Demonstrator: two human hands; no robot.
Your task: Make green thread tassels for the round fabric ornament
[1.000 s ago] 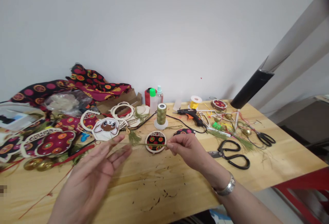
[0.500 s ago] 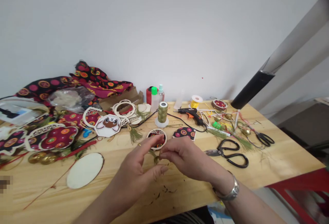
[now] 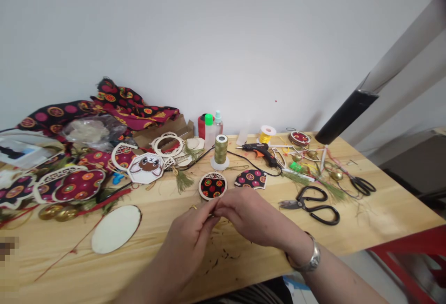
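The left hand point(image 3: 188, 229), with a ring point(image 3: 193, 207) on one finger, and the right hand point(image 3: 249, 211) meet in front of the person, above the table point(image 3: 163, 201). Their fingers are bent and the tips come against each other, overlapping. Since these tips are mostly hidden, I cannot tell whether either hand is clamped on something. A silver-coloured bracelet point(image 3: 314, 257) goes around the right wrist.

Just beyond the fingertips lies the round ornament point(image 3: 213, 187), a pale openwork frame with dark flowered cloth inside; the right hand covers a little of its lower edge from this view. To the right of it, near, is a patterned piece point(image 3: 251, 179), and behind stands upright a spool of olive thread point(image 3: 220, 149).

Further to the right, the black-handled scissors point(image 3: 302, 203) lie with blades pointing towards the right hand. A white oval disc point(image 3: 116, 228) is at the left of the hands. Farther back are the glue gun point(image 3: 259, 150), a yellow spool point(image 3: 267, 134), a bottle with green cap point(image 3: 209, 132), and the octagonal lamb-face piece point(image 3: 148, 168).
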